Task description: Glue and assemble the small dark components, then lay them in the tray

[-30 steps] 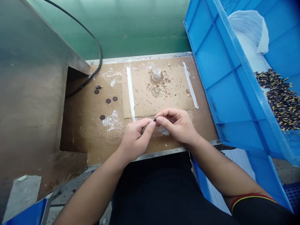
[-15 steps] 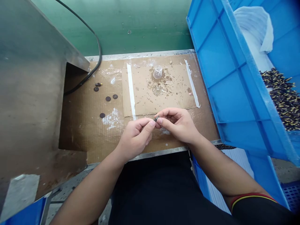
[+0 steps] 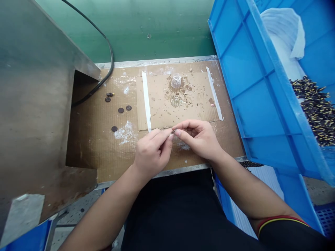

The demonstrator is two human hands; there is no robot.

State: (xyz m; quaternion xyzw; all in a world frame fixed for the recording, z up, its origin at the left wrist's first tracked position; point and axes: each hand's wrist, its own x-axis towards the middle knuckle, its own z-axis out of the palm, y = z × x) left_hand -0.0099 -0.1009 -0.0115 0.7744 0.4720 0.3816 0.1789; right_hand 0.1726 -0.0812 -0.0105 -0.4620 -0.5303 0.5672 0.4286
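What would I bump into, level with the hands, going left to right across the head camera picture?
Grey metal box, dark round disc, whitish smear, left hand, small thin piece, right hand, blue crate, heap of dark-and-yellow bits inside that crate.

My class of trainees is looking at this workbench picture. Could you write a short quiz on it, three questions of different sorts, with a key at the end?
1. Multiple choice: where does the heap of dark-and-yellow pieces lie?
A: on the floor
B: in the large blue crate
C: inside a glass bowl

2. True or false: the fingers of the left hand and the right hand meet at a small thin piece.

3. Fill in the blank: between two strips of white tape, a clear plastic ____ stands on the cardboard sheet.

Key
1. B
2. True
3. cup
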